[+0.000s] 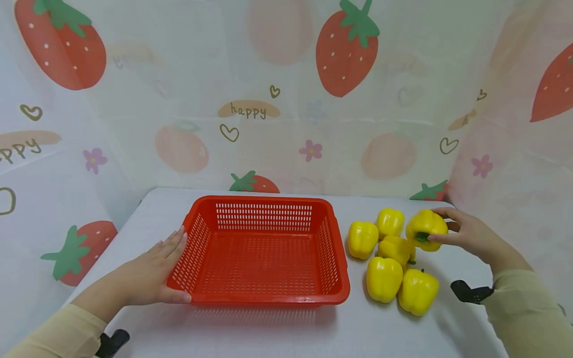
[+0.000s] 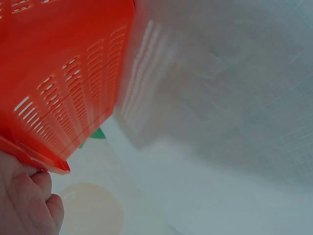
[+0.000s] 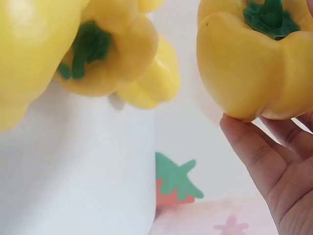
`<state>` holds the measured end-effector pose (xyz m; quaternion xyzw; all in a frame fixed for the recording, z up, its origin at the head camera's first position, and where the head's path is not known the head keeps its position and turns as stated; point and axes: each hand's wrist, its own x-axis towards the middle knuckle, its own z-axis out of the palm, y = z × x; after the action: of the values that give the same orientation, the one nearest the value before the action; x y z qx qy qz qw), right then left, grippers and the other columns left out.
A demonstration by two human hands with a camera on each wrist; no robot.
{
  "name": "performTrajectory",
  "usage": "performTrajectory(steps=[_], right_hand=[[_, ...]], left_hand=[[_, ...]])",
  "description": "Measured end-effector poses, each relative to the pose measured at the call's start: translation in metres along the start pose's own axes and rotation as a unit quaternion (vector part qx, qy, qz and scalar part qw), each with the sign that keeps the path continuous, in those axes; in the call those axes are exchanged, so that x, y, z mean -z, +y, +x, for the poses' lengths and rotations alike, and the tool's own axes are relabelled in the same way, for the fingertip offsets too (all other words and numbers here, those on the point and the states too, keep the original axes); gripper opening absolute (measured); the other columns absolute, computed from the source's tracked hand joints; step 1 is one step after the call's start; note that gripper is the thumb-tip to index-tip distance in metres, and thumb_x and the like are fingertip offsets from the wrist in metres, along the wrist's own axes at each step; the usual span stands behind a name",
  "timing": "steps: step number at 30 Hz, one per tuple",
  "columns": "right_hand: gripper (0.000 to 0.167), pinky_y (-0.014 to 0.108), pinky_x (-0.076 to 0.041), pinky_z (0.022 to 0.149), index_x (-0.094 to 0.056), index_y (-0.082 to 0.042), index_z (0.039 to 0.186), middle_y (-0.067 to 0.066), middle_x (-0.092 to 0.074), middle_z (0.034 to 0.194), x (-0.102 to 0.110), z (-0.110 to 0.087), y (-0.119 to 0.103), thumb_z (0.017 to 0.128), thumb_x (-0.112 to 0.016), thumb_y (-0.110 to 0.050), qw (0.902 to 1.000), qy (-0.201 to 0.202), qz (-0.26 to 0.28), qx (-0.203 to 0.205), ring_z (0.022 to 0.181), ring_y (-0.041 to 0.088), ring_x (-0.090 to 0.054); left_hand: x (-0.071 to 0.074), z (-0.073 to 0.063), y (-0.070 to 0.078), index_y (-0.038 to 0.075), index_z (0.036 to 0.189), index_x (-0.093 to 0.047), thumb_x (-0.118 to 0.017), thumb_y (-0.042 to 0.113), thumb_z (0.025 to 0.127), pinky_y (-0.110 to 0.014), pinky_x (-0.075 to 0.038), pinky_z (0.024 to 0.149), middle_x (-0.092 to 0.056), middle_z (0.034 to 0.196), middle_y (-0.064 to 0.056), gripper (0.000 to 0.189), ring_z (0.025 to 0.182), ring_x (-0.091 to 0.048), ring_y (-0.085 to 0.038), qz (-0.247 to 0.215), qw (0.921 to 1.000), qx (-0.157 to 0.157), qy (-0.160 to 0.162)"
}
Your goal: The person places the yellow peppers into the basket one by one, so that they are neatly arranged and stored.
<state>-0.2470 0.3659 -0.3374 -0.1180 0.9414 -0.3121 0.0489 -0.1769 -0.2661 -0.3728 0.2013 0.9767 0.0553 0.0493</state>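
My left hand (image 1: 154,271) lies along the left side of a red plastic basket (image 1: 264,299), fingers straight against its rim and thumb at the front corner. In the left wrist view, part of that hand (image 2: 27,200) shows beside the rim of the basket (image 2: 73,98). At the right, my right hand (image 1: 474,236) pinches a yellow bell pepper (image 1: 427,223) between thumb and fingers, its green stem towards me. The right wrist view shows the fingertips against this pepper (image 3: 244,68), which is raised beside several other yellow bell peppers (image 1: 384,279) grouped right of the basket.
The basket has slotted walls and stands on a white-covered table (image 1: 250,335). Behind the table hangs a backdrop (image 1: 286,149) printed with strawberries, hearts and flowers. One loose pepper (image 1: 363,239) sits close to the basket's right wall.
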Motion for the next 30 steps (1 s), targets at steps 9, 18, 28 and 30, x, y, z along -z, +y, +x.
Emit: performTrajectory(steps=[9,18,28,30], right_hand=[[0.069,0.058,-0.041,0.089,-0.036,-0.007,0.136,0.015,-0.048,0.126,-0.007,0.018,-0.025,0.082,-0.068,-0.035,0.9991,-0.009,0.032,0.028,0.11,0.036,-0.051],[0.068,0.055,-0.041,0.092,-0.036,-0.008,0.136,0.013,-0.049,0.128,-0.011,0.036,-0.049,0.082,-0.069,-0.033,0.996,-0.026,0.058,0.062,0.111,0.032,-0.051],[0.068,0.052,-0.041,0.093,-0.038,-0.013,0.135,0.009,-0.048,0.128,-0.015,0.051,-0.079,0.079,-0.071,-0.034,0.9943,-0.043,0.056,0.08,0.111,0.029,-0.051],[0.066,0.05,-0.043,0.092,-0.04,-0.012,0.134,0.009,-0.049,0.126,-0.017,0.056,-0.082,0.079,-0.072,-0.032,0.993,-0.044,0.062,0.09,0.109,0.028,-0.052]], left_hand=[[-0.001,0.001,0.0,0.0,0.145,-0.015,-0.058,0.077,0.06,-0.055,-0.021,0.106,-0.012,0.151,-0.017,0.123,0.137,-0.014,-0.034,-0.001,1.0,-0.001,-0.001],[0.0,0.0,-0.001,0.001,0.145,-0.014,-0.06,0.076,0.059,-0.055,-0.021,0.106,-0.011,0.152,-0.016,0.124,0.137,-0.014,-0.034,-0.006,1.0,0.006,-0.003],[0.0,0.0,0.0,0.0,0.145,-0.016,-0.06,0.076,0.059,-0.056,-0.023,0.105,-0.012,0.151,-0.017,0.123,0.136,-0.016,-0.034,-0.007,1.0,0.005,0.002],[0.001,0.0,0.001,0.0,0.145,-0.016,-0.061,0.076,0.059,-0.056,-0.022,0.105,-0.012,0.151,-0.017,0.123,0.136,-0.016,-0.034,-0.008,1.0,0.005,0.001]])
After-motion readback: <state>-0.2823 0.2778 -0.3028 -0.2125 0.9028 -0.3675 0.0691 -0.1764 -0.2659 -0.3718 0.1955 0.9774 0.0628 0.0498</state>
